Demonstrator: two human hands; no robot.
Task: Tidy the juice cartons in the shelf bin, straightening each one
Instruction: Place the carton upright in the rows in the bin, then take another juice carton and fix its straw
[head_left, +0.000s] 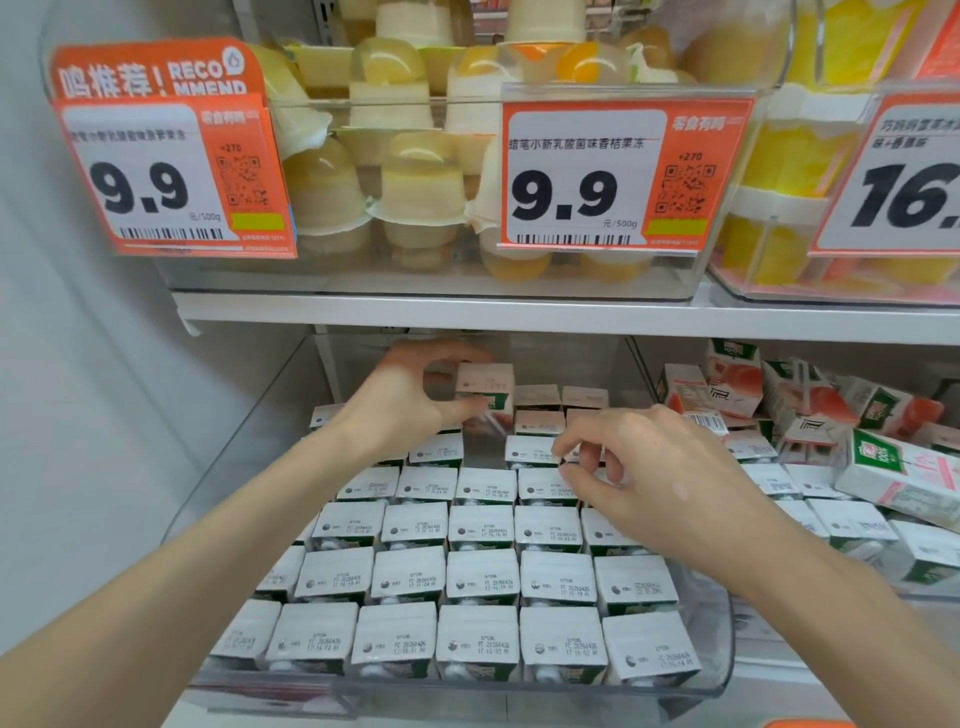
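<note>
My left hand (415, 397) has its grip clenched on one juice carton (485, 387), thumb below and fingers over the top. It holds the carton raised and slightly tilted above the back rows, just above the middle of the frame. My right hand (641, 470) sits a little lower and to the right, fingers curled, with the tips at the top edge of a standing carton (530, 451). I cannot tell whether that grip is pinching the carton or only touching it. Between the two hands a dark gap (483, 441) opens in the rows. Around it the packed cartons (480, 577) stand upright in straight lines, white tops with printed dates facing up. They fill the clear shelf bin (722, 670) across the lower middle of the frame. At the right edge a heap of peach-printed cartons (727, 387) lies jumbled, several on their sides. A white shelf board (467, 306) runs across the centre. Above it are jelly cups (415, 182) in a clear tub, fronted by two orange price tags reading 9.9, one at upper left (171, 176) and one at upper centre (597, 179).
</note>
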